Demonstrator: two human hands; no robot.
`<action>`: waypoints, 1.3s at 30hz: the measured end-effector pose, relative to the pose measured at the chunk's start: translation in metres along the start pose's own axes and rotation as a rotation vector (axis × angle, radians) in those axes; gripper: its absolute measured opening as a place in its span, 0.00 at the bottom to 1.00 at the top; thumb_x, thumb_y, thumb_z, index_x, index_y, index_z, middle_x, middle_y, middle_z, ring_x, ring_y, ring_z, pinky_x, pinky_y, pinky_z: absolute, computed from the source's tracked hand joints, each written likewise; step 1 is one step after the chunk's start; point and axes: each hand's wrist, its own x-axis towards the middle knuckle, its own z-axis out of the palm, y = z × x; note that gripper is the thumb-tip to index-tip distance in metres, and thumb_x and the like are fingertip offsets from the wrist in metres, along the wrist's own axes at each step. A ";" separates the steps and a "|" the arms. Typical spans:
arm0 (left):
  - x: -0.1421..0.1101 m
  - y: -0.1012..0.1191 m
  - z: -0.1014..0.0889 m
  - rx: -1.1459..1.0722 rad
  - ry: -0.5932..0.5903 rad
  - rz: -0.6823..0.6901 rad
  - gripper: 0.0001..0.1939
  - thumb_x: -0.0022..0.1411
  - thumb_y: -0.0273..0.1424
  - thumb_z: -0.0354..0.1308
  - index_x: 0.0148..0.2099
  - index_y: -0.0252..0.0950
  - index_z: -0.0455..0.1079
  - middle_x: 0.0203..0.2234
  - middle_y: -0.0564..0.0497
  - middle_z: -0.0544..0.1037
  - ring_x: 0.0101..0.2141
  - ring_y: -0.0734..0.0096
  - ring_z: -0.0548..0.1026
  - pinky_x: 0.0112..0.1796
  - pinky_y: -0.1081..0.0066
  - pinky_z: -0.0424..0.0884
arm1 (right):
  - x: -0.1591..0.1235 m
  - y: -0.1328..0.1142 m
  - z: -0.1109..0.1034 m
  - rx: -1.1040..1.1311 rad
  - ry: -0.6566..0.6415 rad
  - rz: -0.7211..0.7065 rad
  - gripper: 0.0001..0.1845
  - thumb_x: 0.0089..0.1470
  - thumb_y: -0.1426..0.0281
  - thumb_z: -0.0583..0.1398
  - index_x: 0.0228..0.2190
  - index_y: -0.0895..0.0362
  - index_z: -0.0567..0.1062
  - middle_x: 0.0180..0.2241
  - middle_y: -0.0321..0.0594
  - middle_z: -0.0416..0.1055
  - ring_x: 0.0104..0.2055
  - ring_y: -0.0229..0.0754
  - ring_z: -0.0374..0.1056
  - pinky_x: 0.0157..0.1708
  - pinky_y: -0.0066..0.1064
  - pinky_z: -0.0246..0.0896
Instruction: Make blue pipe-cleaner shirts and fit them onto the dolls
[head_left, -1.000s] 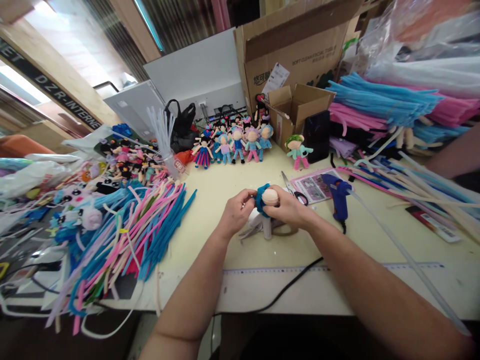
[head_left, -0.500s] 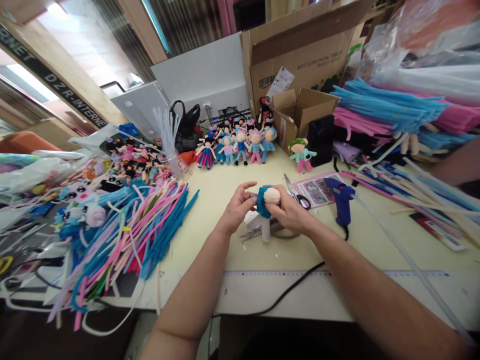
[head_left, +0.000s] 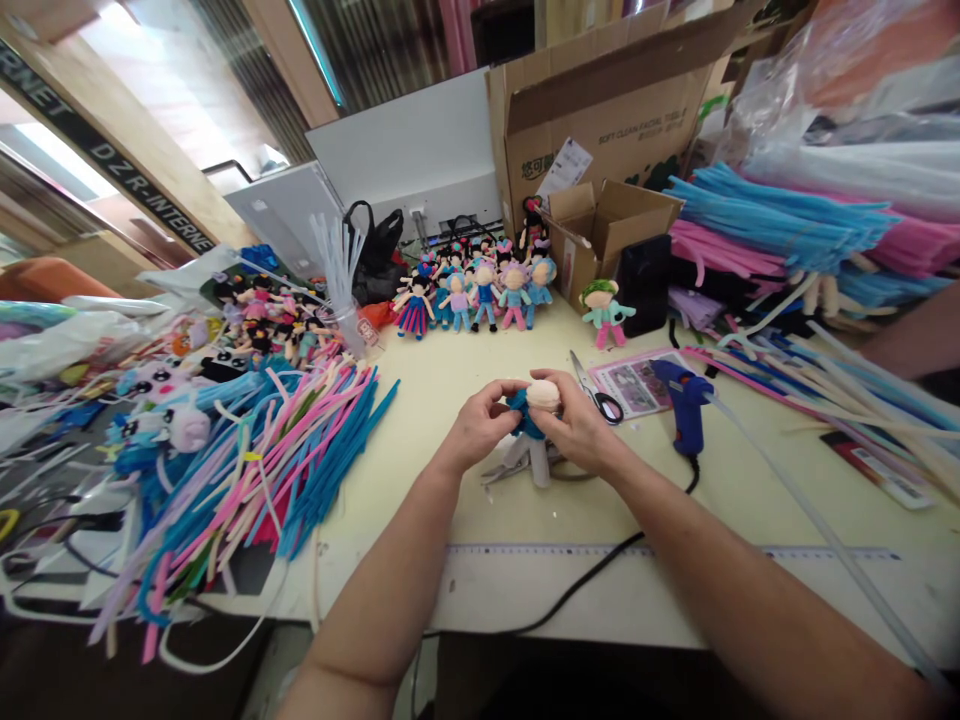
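Both my hands meet above the middle of the cream table [head_left: 420, 470]. My right hand [head_left: 581, 432] grips a small doll head [head_left: 543, 395], a peach ball wrapped in blue fuzzy pipe cleaner. My left hand [head_left: 480, 427] pinches the blue wrap on the head's left side. Beneath the hands a white stem and metal pliers [head_left: 517, 462] rest on the table.
A blue glue gun [head_left: 684, 402] and scissors [head_left: 592, 385] lie right of my hands, with its black cord trailing off the front edge. A heap of pipe cleaners [head_left: 262, 470] fills the left. Finished dolls [head_left: 480, 290] stand at the back before cardboard boxes [head_left: 600, 120]. A ruler [head_left: 675, 552] lies near the front edge.
My left fingers, briefly spread half a second ago, have closed onto the blue wrap again. The head has stayed in my right hand.
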 end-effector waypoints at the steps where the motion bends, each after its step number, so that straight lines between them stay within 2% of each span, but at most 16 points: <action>1: 0.000 0.000 0.000 0.006 0.002 0.002 0.20 0.50 0.27 0.57 0.47 0.33 0.69 0.29 0.53 0.73 0.24 0.80 0.66 0.26 0.77 0.63 | 0.000 0.000 0.000 -0.013 0.013 -0.024 0.19 0.50 0.69 0.56 0.45 0.58 0.64 0.51 0.48 0.62 0.47 0.44 0.63 0.45 0.35 0.58; 4: 0.001 -0.001 0.001 -0.012 -0.003 0.027 0.19 0.51 0.30 0.59 0.47 0.32 0.70 0.33 0.50 0.75 0.28 0.77 0.68 0.29 0.76 0.65 | 0.000 0.000 0.000 -0.008 0.016 -0.036 0.19 0.49 0.69 0.56 0.44 0.57 0.64 0.49 0.46 0.64 0.46 0.43 0.63 0.45 0.34 0.58; 9: 0.002 -0.004 0.002 -0.098 -0.015 0.033 0.20 0.51 0.33 0.61 0.47 0.33 0.70 0.39 0.46 0.76 0.36 0.71 0.72 0.35 0.72 0.68 | 0.003 0.000 -0.004 0.150 -0.059 0.140 0.17 0.51 0.64 0.56 0.42 0.58 0.64 0.34 0.37 0.65 0.34 0.38 0.62 0.33 0.29 0.59; 13: 0.002 -0.006 0.002 -0.091 0.037 0.018 0.17 0.52 0.34 0.59 0.44 0.32 0.69 0.35 0.48 0.76 0.30 0.75 0.71 0.30 0.75 0.67 | 0.004 -0.001 -0.005 0.191 -0.078 0.171 0.16 0.52 0.62 0.56 0.41 0.58 0.64 0.33 0.36 0.64 0.35 0.38 0.60 0.34 0.29 0.58; 18: -0.001 -0.006 0.004 0.151 0.141 0.039 0.13 0.51 0.31 0.60 0.41 0.34 0.70 0.28 0.53 0.74 0.24 0.79 0.68 0.26 0.77 0.65 | 0.003 -0.003 -0.003 0.153 -0.125 0.161 0.13 0.52 0.63 0.55 0.37 0.57 0.63 0.30 0.33 0.60 0.32 0.36 0.57 0.30 0.27 0.55; 21: -0.003 -0.006 0.006 0.225 0.191 0.092 0.10 0.52 0.30 0.58 0.39 0.34 0.71 0.26 0.54 0.74 0.25 0.77 0.69 0.28 0.76 0.67 | 0.003 -0.002 -0.002 0.143 -0.127 0.147 0.13 0.52 0.62 0.55 0.36 0.57 0.63 0.29 0.32 0.59 0.32 0.36 0.56 0.30 0.27 0.55; 27: -0.004 -0.004 0.008 0.228 0.198 0.188 0.11 0.53 0.31 0.60 0.40 0.33 0.72 0.33 0.49 0.76 0.32 0.73 0.72 0.35 0.73 0.69 | 0.004 0.003 -0.003 0.274 -0.127 0.163 0.15 0.53 0.61 0.55 0.38 0.58 0.63 0.31 0.34 0.61 0.33 0.36 0.58 0.33 0.28 0.56; 30: -0.003 -0.001 0.006 0.116 0.167 0.160 0.12 0.54 0.36 0.61 0.38 0.33 0.72 0.29 0.50 0.75 0.30 0.74 0.71 0.32 0.74 0.67 | 0.003 0.001 -0.005 0.309 -0.140 0.144 0.15 0.53 0.61 0.55 0.39 0.58 0.63 0.32 0.34 0.62 0.33 0.36 0.58 0.34 0.29 0.57; 33: 0.000 -0.001 0.005 -0.085 0.192 0.105 0.13 0.55 0.40 0.61 0.31 0.33 0.72 0.24 0.53 0.71 0.26 0.78 0.67 0.29 0.76 0.64 | 0.001 -0.005 -0.004 0.331 -0.163 0.092 0.15 0.53 0.62 0.56 0.41 0.57 0.63 0.32 0.35 0.62 0.32 0.37 0.58 0.33 0.29 0.57; 37: 0.003 -0.004 0.008 -0.352 0.184 -0.002 0.14 0.48 0.39 0.67 0.29 0.33 0.70 0.26 0.54 0.72 0.28 0.78 0.68 0.30 0.77 0.64 | -0.001 -0.007 -0.001 0.347 -0.146 0.056 0.16 0.53 0.64 0.57 0.42 0.58 0.64 0.34 0.37 0.63 0.35 0.38 0.60 0.35 0.30 0.58; 39: 0.003 -0.004 0.013 -0.439 0.173 -0.079 0.16 0.46 0.40 0.68 0.28 0.33 0.69 0.23 0.55 0.71 0.25 0.80 0.67 0.28 0.78 0.63 | -0.001 -0.006 0.000 0.355 -0.126 0.044 0.17 0.54 0.63 0.56 0.44 0.58 0.64 0.36 0.38 0.64 0.36 0.38 0.61 0.36 0.30 0.58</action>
